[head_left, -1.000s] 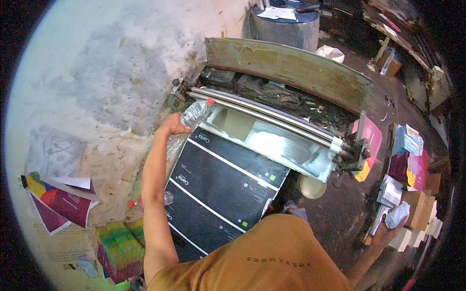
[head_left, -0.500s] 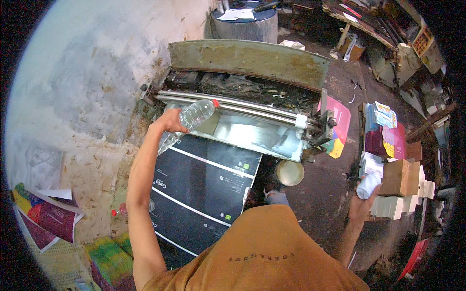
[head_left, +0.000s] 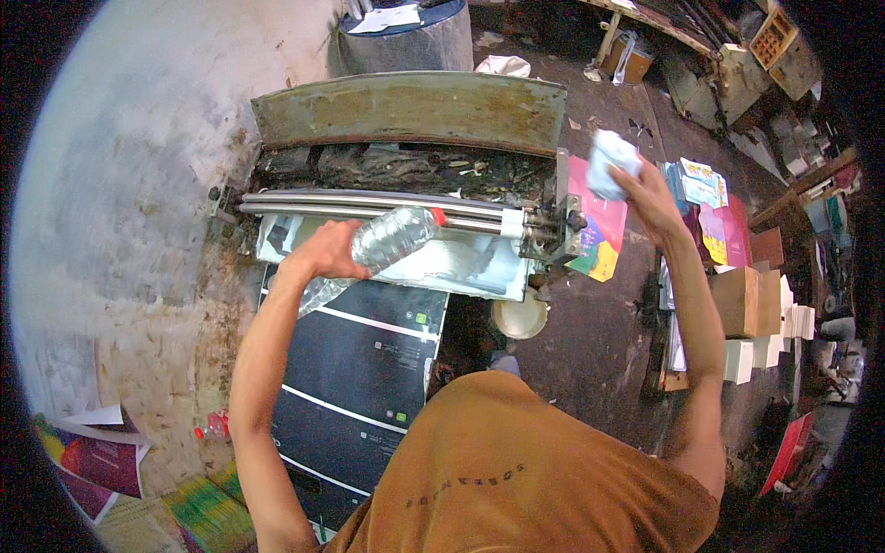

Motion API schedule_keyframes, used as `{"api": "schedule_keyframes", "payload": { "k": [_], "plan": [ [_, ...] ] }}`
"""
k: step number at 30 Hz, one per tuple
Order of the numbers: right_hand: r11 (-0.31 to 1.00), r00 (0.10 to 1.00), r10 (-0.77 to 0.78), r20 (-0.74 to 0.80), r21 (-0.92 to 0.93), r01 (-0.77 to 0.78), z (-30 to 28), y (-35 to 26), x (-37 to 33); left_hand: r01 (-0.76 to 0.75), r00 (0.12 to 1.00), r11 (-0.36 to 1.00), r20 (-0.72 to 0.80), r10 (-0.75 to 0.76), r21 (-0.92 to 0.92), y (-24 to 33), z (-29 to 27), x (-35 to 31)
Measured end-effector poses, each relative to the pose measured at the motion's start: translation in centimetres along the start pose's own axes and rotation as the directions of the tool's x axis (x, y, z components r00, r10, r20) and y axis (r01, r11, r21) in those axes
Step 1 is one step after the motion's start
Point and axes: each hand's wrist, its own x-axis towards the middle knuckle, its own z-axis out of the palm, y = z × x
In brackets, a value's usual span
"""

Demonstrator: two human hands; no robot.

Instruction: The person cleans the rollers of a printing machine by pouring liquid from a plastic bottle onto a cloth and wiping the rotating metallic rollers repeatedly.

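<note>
My left hand point(head_left: 332, 251) is closed around a clear plastic bottle point(head_left: 398, 238) with a red cap, tilted with the cap up and to the right. It is above a shiny metal tray point(head_left: 461, 267), just in front of steel rollers point(head_left: 369, 201) on a machine. My right hand point(head_left: 650, 198), raised at the right of the machine, grips a pale blue-white wad point(head_left: 607, 168) that looks like cloth. My palm and fingers partly hide the bottle's middle.
Black printed sheets point(head_left: 341, 369) lie in front of the tray. A round pale container point(head_left: 520, 318) stands at its right corner. Colourful sheets point(head_left: 599, 221) lie right of the rollers. Cardboard boxes point(head_left: 735, 300) stand farther right, and a drum point(head_left: 406, 46) at the back.
My right hand has swung up and forward with the wad, from beside the boxes to beside the rollers. My left hand still holds the bottle, now tilted less steeply. The view has shifted right.
</note>
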Motion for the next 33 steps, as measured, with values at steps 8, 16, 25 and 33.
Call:
{"api": "schedule_keyframes", "payload": {
  "k": [8,16,25,33],
  "plan": [
    [0.642,0.867,-0.197,0.459,-0.607,0.467,2.7,1.9,11.7,0.007,0.991,0.997,0.137,0.003,-0.074,5.8,-2.6,3.1],
    [0.616,0.744,0.037,0.667,-0.602,0.509,4.5,5.6,15.3,-0.064,0.99,0.998,0.127,0.065,-0.014,7.4,-2.6,5.8],
    [0.702,0.664,0.056,0.746,-0.502,0.505,6.3,8.9,16.3,-0.146,0.982,0.988,0.131,0.139,0.044,7.4,-2.8,7.4],
    [0.76,0.658,0.101,0.746,-0.485,0.434,7.3,9.6,15.6,-0.174,0.974,0.979,0.165,0.156,0.104,8.2,-3.5,8.7]
  ]
}}
